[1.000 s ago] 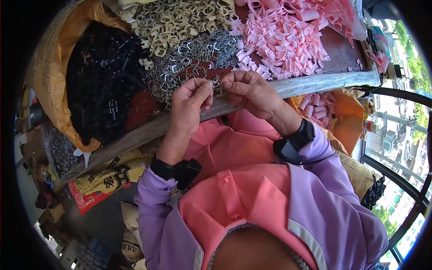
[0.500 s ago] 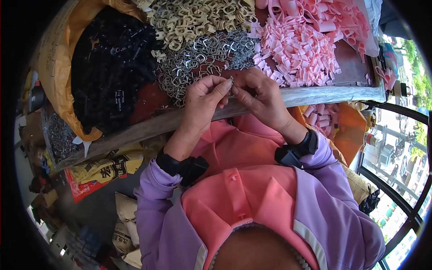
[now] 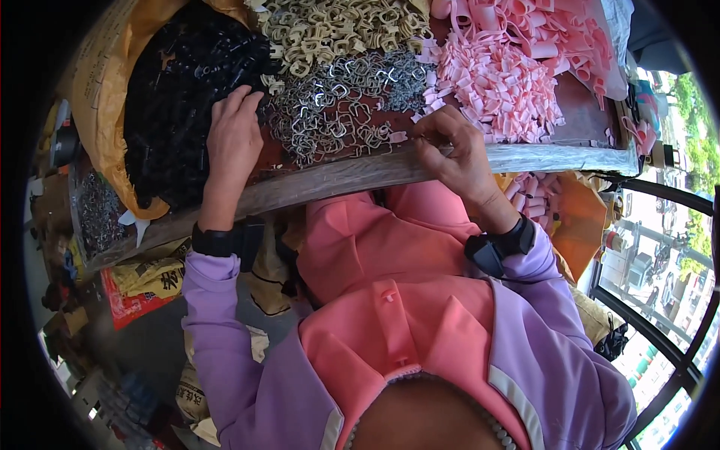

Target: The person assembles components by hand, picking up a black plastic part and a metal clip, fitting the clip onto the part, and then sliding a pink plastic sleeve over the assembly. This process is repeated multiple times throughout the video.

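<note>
My left hand (image 3: 235,139) is at the right edge of a heap of small black plastic parts (image 3: 169,127), its fingers stretched forward and slightly bent over them. Nothing shows in its grasp, though the fingertips are partly hidden. My right hand (image 3: 455,154) hovers over the table's front edge with thumb and fingers pinched together; whatever they may hold is too small to make out. Just left of those fingertips is a small pink piece (image 3: 397,137), beside a pile of bent metal rings (image 3: 330,112). Behind the rings are beige plastic buckle-like pieces (image 3: 337,34).
Small pink strips (image 3: 495,86) and larger pink pieces (image 3: 559,37) heap up at the right. An orange-yellow sack (image 3: 101,97) surrounds the black parts. The table's plastic-wrapped front edge (image 3: 337,176) runs before me. Below right, an orange sack (image 3: 585,217) stands beside pink pieces.
My hands have parted from a pinch around a small metallic bit. The left moved left to the black heap; the right shifted slightly right. The small pink piece now shows by the rings.
</note>
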Action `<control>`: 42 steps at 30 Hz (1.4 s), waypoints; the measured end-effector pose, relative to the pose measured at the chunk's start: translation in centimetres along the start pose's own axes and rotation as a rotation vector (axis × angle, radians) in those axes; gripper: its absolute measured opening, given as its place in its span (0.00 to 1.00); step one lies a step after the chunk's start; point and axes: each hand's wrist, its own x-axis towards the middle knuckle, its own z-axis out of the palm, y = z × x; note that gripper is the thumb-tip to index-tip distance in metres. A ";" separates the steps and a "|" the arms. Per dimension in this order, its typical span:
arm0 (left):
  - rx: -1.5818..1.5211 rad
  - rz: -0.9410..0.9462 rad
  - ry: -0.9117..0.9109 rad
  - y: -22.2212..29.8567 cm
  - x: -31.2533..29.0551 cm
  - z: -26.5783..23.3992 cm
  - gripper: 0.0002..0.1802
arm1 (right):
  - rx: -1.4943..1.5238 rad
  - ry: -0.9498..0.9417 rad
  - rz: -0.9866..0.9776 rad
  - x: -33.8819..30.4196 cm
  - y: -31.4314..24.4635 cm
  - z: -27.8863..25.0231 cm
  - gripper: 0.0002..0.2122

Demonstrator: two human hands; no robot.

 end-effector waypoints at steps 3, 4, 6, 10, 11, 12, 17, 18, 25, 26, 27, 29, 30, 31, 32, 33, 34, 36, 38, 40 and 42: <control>-0.004 0.055 -0.104 -1.1 0.3 -0.1 0.14 | -0.008 0.008 0.083 0.2 0.1 -0.4 0.10; -0.002 0.080 -0.155 -1.3 0.5 -0.1 0.14 | -0.009 0.010 0.121 0.3 0.1 -0.5 0.11; -0.005 0.058 -0.245 -1.5 1.0 -0.2 0.16 | 0.015 0.022 0.145 0.3 0.2 -0.4 0.13; -0.007 0.029 -0.366 -2.0 1.0 -0.5 0.18 | 0.073 0.030 0.169 0.5 0.0 -0.3 0.16; -0.019 0.060 -0.317 -2.2 0.8 -0.5 0.17 | 0.073 0.024 0.166 0.5 0.0 -0.3 0.17; -0.030 0.092 -0.268 -2.4 0.6 -0.5 0.16 | 0.073 0.020 0.163 0.4 0.0 -0.4 0.17; -0.228 -0.065 0.117 -2.8 -0.7 -0.9 0.14 | 0.109 0.009 0.200 -0.1 -0.5 -0.4 0.18; -0.607 -0.325 0.047 -1.9 -0.7 -1.2 0.14 | 0.139 0.006 0.195 -0.3 -0.5 -0.3 0.19; -2.062 -0.850 -0.448 9.5 -1.7 -2.2 0.12 | 0.255 0.003 0.032 -0.9 -2.2 0.8 0.21; -2.169 -0.906 -0.527 10.6 -2.1 -1.9 0.13 | 0.221 -0.004 -0.028 -0.9 -2.5 0.9 0.21; -2.275 -0.961 -0.615 11.2 -2.3 -1.7 0.13 | 0.185 -0.009 -0.084 -1.0 -2.8 1.0 0.22; -2.268 -0.898 -0.615 11.6 -3.1 -1.2 0.14 | 0.145 -0.013 -0.132 -1.1 -3.3 1.0 0.22; -2.256 -0.838 -0.607 11.7 -3.4 -0.9 0.14 | 0.122 -0.012 -0.149 -1.1 -3.5 1.1 0.22; -2.242 -0.779 -0.598 11.9 -3.6 -0.8 0.15 | 0.099 -0.013 -0.165 -1.2 -3.6 1.2 0.23; -2.245 -0.784 -0.604 11.9 -3.7 -0.8 0.15 | 0.078 -0.013 -0.183 -1.1 -3.6 1.3 0.23; -2.243 -0.778 -0.601 12.0 -3.6 -0.9 0.15 | 0.078 -0.015 -0.175 -1.1 -3.5 1.3 0.23; -2.241 -0.773 -0.597 12.0 -3.5 -1.0 0.15 | 0.064 -0.022 -0.184 -1.0 -3.3 1.4 0.23; -2.242 -0.779 -0.597 12.0 -3.5 -1.0 0.15 | 0.039 -0.038 -0.201 -0.8 -3.1 1.6 0.23; -2.207 -0.794 -0.580 12.3 -3.6 -0.9 0.16 | 0.038 -0.047 -0.186 -0.5 -3.1 1.8 0.23; -2.194 -0.811 -0.571 12.3 -3.6 -0.9 0.16 | 0.032 -0.054 -0.170 -0.3 -3.1 2.1 0.23; -2.171 -0.812 -0.566 12.3 -3.6 -0.9 0.16 | 0.047 -0.078 -0.136 -0.2 -2.8 2.5 0.23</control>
